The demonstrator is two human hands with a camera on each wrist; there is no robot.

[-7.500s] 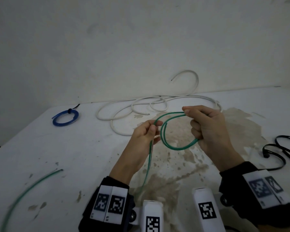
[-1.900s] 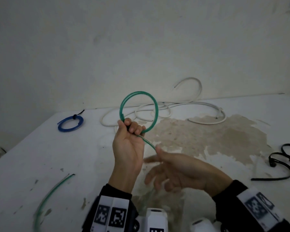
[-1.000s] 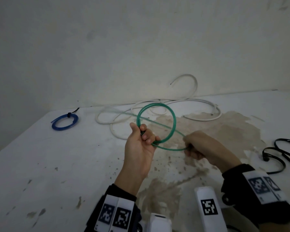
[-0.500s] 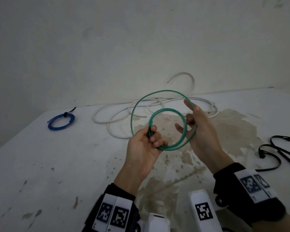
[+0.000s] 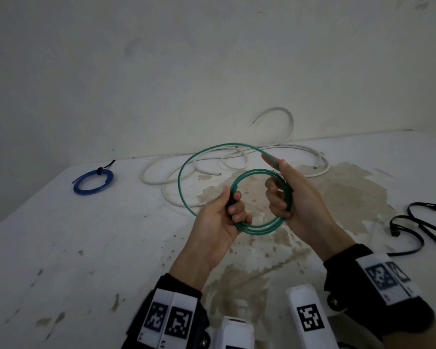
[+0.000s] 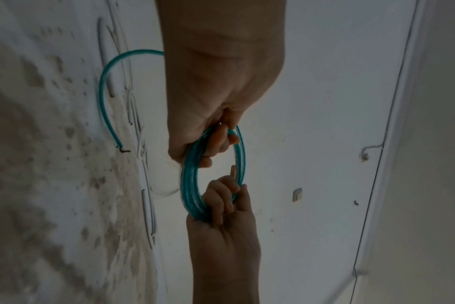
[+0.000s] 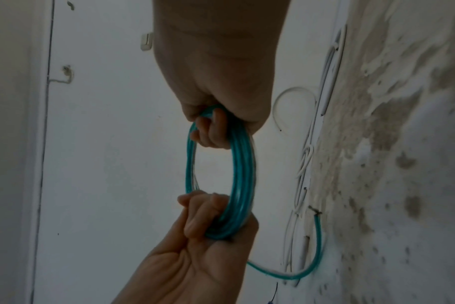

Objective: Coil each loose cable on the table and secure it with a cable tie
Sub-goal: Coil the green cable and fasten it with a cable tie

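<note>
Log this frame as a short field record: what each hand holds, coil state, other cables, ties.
left hand: grips green cable coil
right hand: grips the coil's opposite side
coil state: several loops gathered, one wider loop loose, no tie on it
blue cable: coiled, tied, on table
white cable: loose
black cable ties: lying far right

– What colour is the cable (image 5: 258, 226) in the hands?
– Teal green, glossy. A blue coil (image 5: 93, 182) carries a black tie (image 5: 100, 170).
– And the loose ones?
– One white cable (image 5: 282, 149), some black ties (image 5: 418, 226).
– The surface (image 5: 61, 248)?
– White, blotched with brown stains. Black wristbands (image 5: 378, 293) bear black-and-white square markers.
</note>
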